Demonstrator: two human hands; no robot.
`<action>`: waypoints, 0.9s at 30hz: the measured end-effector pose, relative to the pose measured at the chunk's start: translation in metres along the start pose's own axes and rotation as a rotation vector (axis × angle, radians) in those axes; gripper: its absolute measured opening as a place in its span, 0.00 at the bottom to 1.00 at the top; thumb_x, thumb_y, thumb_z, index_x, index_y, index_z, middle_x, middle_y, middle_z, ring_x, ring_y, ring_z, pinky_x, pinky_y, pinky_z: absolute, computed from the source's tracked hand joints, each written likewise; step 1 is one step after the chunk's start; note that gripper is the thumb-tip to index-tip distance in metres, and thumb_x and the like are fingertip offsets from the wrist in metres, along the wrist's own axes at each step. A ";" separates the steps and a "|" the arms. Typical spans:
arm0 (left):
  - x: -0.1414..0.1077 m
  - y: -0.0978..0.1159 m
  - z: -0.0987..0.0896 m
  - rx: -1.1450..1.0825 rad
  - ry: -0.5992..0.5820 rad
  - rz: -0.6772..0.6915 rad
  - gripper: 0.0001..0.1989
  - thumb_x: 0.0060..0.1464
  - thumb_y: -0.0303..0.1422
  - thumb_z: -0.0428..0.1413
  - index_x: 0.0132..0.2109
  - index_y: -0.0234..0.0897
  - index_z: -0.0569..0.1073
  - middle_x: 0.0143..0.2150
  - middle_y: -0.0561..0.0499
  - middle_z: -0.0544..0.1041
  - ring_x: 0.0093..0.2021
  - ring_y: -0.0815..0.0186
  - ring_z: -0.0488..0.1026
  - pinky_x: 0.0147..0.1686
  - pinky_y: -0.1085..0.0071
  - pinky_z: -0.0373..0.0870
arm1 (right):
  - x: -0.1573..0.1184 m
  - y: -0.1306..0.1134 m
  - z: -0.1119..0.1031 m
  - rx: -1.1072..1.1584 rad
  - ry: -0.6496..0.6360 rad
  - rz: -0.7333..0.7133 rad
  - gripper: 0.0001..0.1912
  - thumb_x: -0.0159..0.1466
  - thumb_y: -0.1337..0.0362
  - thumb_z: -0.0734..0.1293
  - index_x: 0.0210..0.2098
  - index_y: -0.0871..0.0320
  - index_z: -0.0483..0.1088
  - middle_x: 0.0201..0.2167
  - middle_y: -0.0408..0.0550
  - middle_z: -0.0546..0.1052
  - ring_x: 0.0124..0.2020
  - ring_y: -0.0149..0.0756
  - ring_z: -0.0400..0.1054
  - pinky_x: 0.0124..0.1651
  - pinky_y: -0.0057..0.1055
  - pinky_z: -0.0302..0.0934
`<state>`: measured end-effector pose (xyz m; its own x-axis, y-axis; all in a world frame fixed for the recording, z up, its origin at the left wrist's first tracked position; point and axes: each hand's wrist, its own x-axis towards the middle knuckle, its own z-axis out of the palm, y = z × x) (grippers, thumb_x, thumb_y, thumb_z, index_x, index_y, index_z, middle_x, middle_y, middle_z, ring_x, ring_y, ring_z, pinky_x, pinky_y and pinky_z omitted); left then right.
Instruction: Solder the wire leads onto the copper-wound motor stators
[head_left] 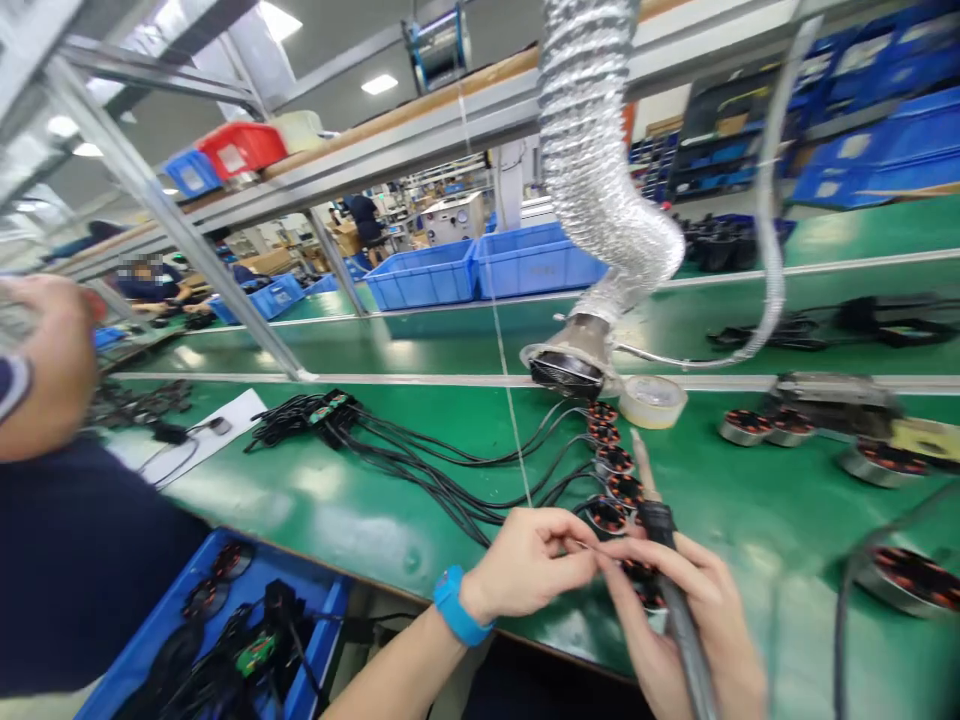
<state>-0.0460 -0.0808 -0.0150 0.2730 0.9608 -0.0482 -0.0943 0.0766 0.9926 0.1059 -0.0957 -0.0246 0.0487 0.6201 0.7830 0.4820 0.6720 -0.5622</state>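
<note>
My left hand (529, 562), a blue band on its wrist, pinches something too small to make out, its fingertips meeting those of my right hand. My right hand (694, 610) is closed around a soldering iron (679, 610) whose tip points up and away. Beneath and beyond the fingers runs a row of round motor stators with copper windings (615, 460); the nearest are partly covered by my hands. Black cables (442, 470) lead from them to a bundle with small green circuit boards (330, 405). A thin solder strand (499, 330) hangs from a spool (439, 48) down to behind my left hand.
A fume duct (592, 130) ends above the bench, beside a tape roll (652, 400). More motor parts (885, 462) lie right. A blue bin (330, 610) of parts stands below the left edge. A co-worker's arm (45, 370) is at far left. Blue crates (424, 275) stand behind.
</note>
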 end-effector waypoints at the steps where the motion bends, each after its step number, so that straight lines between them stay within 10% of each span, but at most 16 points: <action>1: 0.000 -0.001 -0.002 0.002 -0.019 -0.003 0.12 0.50 0.34 0.64 0.38 0.28 0.78 0.27 0.52 0.71 0.26 0.73 0.62 0.28 0.76 0.60 | 0.000 0.003 -0.001 -0.013 -0.005 0.004 0.09 0.71 0.58 0.67 0.47 0.55 0.72 0.43 0.50 0.74 0.44 0.42 0.71 0.50 0.40 0.62; 8: 0.004 0.006 -0.014 0.414 -0.077 0.236 0.09 0.55 0.38 0.62 0.35 0.35 0.80 0.32 0.49 0.77 0.34 0.66 0.66 0.40 0.71 0.65 | -0.005 0.026 -0.005 0.005 -0.043 0.112 0.17 0.70 0.46 0.66 0.38 0.52 0.73 0.37 0.50 0.75 0.42 0.49 0.69 0.49 0.45 0.59; 19: 0.003 -0.005 0.002 0.349 -0.105 0.017 0.06 0.57 0.30 0.54 0.34 0.32 0.73 0.28 0.54 0.68 0.26 0.74 0.60 0.25 0.78 0.56 | -0.014 0.010 -0.021 -0.008 -0.069 0.160 0.09 0.71 0.62 0.67 0.50 0.55 0.70 0.41 0.49 0.74 0.44 0.40 0.72 0.47 0.35 0.66; 27: 0.014 -0.006 0.001 0.345 -0.079 -0.029 0.07 0.57 0.32 0.55 0.33 0.32 0.71 0.28 0.54 0.67 0.27 0.73 0.58 0.26 0.77 0.55 | -0.036 0.028 -0.053 0.141 0.091 0.383 0.09 0.72 0.63 0.64 0.43 0.60 0.76 0.26 0.44 0.73 0.21 0.31 0.68 0.25 0.28 0.64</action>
<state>-0.0404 -0.0680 -0.0215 0.3454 0.9349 -0.0820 0.2396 -0.0034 0.9709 0.1635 -0.1205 -0.0538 0.2813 0.8019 0.5272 0.2900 0.4526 -0.8432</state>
